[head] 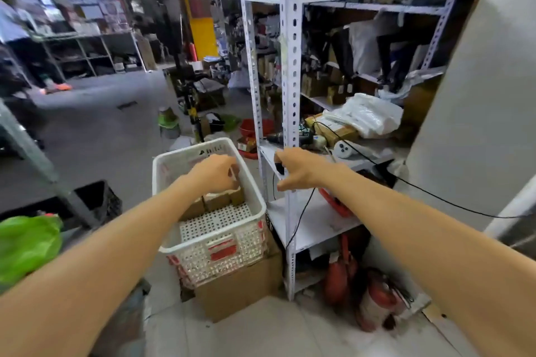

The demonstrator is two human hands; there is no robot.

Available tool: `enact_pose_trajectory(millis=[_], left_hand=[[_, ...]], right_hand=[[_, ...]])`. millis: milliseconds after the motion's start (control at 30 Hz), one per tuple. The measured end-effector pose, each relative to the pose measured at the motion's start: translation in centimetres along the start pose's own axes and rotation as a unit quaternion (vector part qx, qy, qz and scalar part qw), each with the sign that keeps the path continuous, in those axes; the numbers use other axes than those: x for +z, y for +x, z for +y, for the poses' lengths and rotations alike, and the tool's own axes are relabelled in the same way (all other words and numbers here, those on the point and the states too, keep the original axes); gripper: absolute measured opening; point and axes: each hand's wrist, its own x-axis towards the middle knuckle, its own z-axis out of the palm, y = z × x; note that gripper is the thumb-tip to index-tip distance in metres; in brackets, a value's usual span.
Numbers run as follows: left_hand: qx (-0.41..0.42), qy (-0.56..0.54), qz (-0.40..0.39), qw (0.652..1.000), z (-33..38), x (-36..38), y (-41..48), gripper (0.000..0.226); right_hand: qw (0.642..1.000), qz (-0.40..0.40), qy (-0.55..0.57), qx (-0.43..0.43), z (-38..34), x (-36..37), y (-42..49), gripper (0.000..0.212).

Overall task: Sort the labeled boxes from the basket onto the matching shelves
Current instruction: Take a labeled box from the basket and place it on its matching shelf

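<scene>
White basket (156, 166) sits on a carton (240, 288), shelf unit (291, 90) just to its right. Brown boxes (219, 202) at basket's far end. L hand (216, 172) inside basket, fingers curled onto boxes, grip unclear. R hand (301, 168) just right of basket at shelf edge, fingers half-curled; can't tell if holding anything.

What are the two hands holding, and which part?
The left hand reaches into the white basket, fingers curled over the top edge of a brown box. The right hand is beside the shelf post; whether it holds anything cannot be told.
</scene>
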Motion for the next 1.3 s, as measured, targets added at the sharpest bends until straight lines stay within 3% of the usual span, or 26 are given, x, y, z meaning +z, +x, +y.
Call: enact_pose_trajectory(millis=[200,467,967,1300], left_hand=[[-0.082,-0.03,0.001,0.996,-7.7,1.1,-1.5,0.038],[-0.127,-0.031,-0.014,0.991,-12.3,2.0,4.6,0.034],[-0.178,-0.12,-0.072,0.974,-22.2,6.2,17.0,0.043],[-0.16,-0.189,-0.138,0.959,-36.6,14.2,30.4,0.04]], right_hand=[[0.996,-0.028,-0.004,-0.084,-5.1,3.2,6.4,0.047],[0.99,-0.05,-0.019,-0.13,-3.9,4.6,17.6,0.047],[0.984,-0.145,-0.015,-0.102,-0.5,11.2,35.9,0.053],[0.981,-0.188,0.05,-0.009,-1.5,21.3,52.1,0.063]])
